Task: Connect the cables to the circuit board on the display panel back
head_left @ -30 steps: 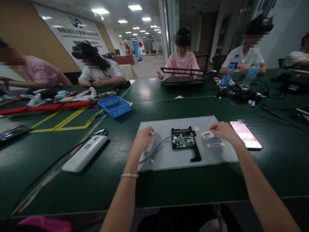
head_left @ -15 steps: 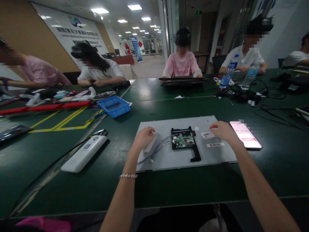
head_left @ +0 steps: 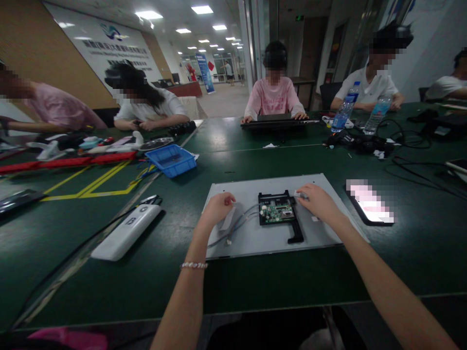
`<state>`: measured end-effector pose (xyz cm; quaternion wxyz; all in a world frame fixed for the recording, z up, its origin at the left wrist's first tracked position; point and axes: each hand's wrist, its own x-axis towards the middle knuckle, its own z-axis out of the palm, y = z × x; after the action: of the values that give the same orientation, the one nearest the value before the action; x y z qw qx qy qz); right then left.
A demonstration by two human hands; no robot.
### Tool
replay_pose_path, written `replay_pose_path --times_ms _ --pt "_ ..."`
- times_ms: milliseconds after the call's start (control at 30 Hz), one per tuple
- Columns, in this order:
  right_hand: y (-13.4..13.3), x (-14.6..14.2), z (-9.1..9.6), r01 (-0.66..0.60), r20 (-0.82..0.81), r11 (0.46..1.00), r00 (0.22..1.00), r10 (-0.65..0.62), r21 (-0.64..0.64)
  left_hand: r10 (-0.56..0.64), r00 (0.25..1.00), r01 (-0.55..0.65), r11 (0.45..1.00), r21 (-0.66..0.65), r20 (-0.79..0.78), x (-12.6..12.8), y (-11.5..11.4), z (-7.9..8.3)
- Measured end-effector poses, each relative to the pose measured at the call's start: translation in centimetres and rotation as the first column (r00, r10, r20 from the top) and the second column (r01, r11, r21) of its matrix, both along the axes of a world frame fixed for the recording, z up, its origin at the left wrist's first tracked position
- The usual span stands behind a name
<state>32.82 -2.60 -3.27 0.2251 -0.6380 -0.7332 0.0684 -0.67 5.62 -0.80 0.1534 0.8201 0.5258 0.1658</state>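
Observation:
A flat grey panel point(head_left: 248, 243) lies on the table before me, with a green circuit board point(head_left: 277, 212) in a black frame point(head_left: 297, 233) on its middle. Thin grey cables point(head_left: 242, 221) run from the board toward the panel's left side. My left hand point(head_left: 218, 210) is closed in a pinch over that side, at the upper end of a whitish strip point(head_left: 226, 221) like tape. Just right of the black frame, my right hand point(head_left: 316, 200) pinches a small white sticker point(head_left: 296, 193) at its fingertips. The right hand covers most of the printed labels on the panel.
Right of the panel lies a lit phone point(head_left: 370, 204). A white power bank point(head_left: 127, 231) with a black cable lies at left, behind it a blue basket point(head_left: 171, 161). Water bottles point(head_left: 345, 109) and black cables stand back right. Several people sit around the table.
My right hand has moved left from above the printed labels to the small white sticker beside the black frame. My left hand has stayed nearly in place.

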Motion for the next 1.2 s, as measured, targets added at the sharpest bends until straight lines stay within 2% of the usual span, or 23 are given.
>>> replay_pose_path --times_ms 233,500,767,967,1200 --pt "0.1 -0.1 -0.4 0.014 0.016 1.0 1.0 -0.014 0.019 0.041 0.999 -0.042 0.998 0.039 0.035 0.1 -0.1 0.4" --pt "0.0 -0.4 -0.3 0.012 0.059 0.999 0.998 -0.015 0.049 -0.04 0.999 0.04 0.998 -0.056 0.0 -0.5 0.1 0.1" --pt "0.1 -0.4 0.0 0.042 0.118 0.998 0.992 -0.047 0.045 -0.039 0.999 0.04 0.995 -0.086 0.013 -0.1 -0.1 0.4" --pt "0.1 -0.5 0.3 0.052 0.13 0.998 0.99 -0.054 0.02 0.004 0.998 -0.005 1.0 0.009 0.066 0.3 0.0 0.2" --pt "-0.1 -0.7 0.5 0.065 0.126 0.998 0.99 -0.066 0.016 -0.062 0.997 0.054 0.99 0.132 0.054 1.0 -0.2 -0.1"
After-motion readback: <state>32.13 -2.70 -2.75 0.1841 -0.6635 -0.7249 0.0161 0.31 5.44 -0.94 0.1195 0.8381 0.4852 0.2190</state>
